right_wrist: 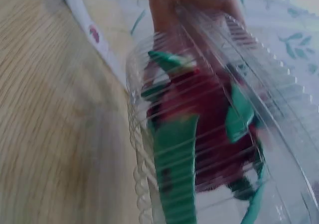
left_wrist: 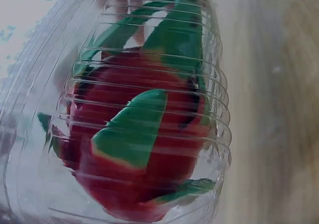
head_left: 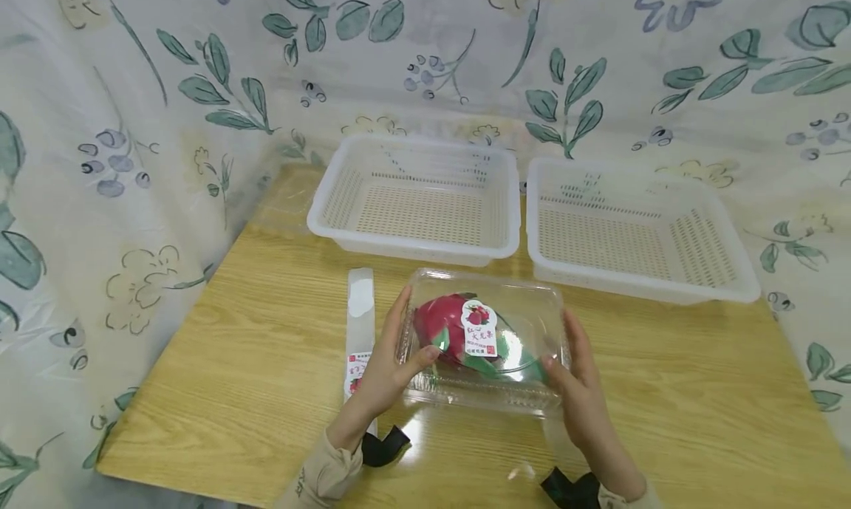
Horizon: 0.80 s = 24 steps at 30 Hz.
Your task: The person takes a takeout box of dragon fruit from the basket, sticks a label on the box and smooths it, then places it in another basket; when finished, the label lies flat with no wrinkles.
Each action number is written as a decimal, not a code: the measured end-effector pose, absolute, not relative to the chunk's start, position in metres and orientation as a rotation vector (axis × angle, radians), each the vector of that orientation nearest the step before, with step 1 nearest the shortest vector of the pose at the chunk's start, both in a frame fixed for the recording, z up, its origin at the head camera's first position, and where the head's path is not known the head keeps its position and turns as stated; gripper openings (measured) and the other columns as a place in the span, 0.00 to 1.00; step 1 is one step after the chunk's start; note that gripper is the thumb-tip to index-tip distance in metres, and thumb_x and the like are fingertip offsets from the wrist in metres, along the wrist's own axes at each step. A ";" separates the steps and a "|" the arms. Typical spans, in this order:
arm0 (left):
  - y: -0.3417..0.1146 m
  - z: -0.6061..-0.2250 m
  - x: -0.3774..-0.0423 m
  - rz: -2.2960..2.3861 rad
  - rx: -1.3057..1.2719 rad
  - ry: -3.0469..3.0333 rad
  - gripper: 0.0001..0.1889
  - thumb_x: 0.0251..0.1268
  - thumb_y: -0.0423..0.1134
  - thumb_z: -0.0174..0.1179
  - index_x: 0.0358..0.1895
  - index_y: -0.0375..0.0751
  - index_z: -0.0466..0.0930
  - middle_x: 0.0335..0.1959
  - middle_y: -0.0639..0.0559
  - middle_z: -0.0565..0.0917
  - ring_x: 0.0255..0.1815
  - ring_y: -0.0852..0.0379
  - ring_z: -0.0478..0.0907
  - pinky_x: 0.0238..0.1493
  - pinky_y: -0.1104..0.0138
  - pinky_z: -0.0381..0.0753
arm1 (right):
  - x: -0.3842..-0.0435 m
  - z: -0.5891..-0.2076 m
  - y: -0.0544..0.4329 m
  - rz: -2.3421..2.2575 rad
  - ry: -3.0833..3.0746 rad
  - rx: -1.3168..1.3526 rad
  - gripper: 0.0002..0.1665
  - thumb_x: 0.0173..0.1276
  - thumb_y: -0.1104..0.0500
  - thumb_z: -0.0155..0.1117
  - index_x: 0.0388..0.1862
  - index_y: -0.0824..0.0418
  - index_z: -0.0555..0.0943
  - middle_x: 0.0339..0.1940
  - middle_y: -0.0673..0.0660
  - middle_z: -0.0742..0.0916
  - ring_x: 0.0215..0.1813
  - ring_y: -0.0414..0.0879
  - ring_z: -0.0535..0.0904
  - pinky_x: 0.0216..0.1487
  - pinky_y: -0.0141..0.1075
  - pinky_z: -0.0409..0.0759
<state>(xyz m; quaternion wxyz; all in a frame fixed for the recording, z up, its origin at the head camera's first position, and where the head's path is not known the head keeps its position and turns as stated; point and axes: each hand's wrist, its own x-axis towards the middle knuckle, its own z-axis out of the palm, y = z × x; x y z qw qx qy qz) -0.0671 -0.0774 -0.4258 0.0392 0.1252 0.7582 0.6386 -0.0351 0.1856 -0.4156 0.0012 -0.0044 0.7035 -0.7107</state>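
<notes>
A clear plastic clamshell box (head_left: 525,295) is held between my two hands over the table, its lid down. Inside lies a red dragon fruit (head_left: 432,317) with green scales, its leafy end toward the right. A white label (head_left: 480,339) with a fruit picture and red writing sits on the lid. My left hand (head_left: 385,372) grips the left end, thumb over the top edge. At the right end my right hand (head_left: 583,391) grips the box likewise. In the left wrist view the fruit (left_wrist: 134,129) shows through the ribbed wall; the right wrist view shows its green tips (right_wrist: 177,169).
Two white perforated baskets (head_left: 412,244) (head_left: 638,286) stand side by side behind the box. A strip of label backing (head_left: 360,324) lies left of my left hand, with a printed label on it. Another clear plastic piece (head_left: 286,199) lies at the back left. Floral cloth (head_left: 452,21) hangs behind the table.
</notes>
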 end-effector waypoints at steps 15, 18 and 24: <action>-0.100 -0.397 -0.076 2.034 0.449 2.367 0.50 0.62 0.52 0.62 0.79 0.49 0.38 0.80 0.44 0.40 0.80 0.40 0.35 0.72 0.32 0.40 | -0.055 -0.373 0.161 -2.261 2.147 -0.004 0.39 0.73 0.69 0.45 0.79 0.58 0.45 0.82 0.56 0.46 0.80 0.59 0.42 0.60 0.17 0.69; -0.102 -0.393 -0.079 2.031 0.445 2.373 0.51 0.61 0.53 0.63 0.79 0.47 0.38 0.80 0.42 0.41 0.80 0.39 0.35 0.72 0.34 0.40 | -0.060 -0.369 0.159 -2.238 2.185 -0.009 0.39 0.73 0.69 0.45 0.79 0.58 0.46 0.81 0.55 0.48 0.81 0.53 0.39 0.66 0.23 0.65; -0.108 -0.381 -0.088 2.026 0.390 2.399 0.50 0.60 0.46 0.63 0.79 0.48 0.38 0.80 0.43 0.40 0.80 0.41 0.35 0.74 0.37 0.40 | -0.074 -0.355 0.151 -2.257 2.214 -0.027 0.39 0.72 0.69 0.47 0.79 0.58 0.48 0.81 0.54 0.51 0.81 0.49 0.41 0.77 0.52 0.54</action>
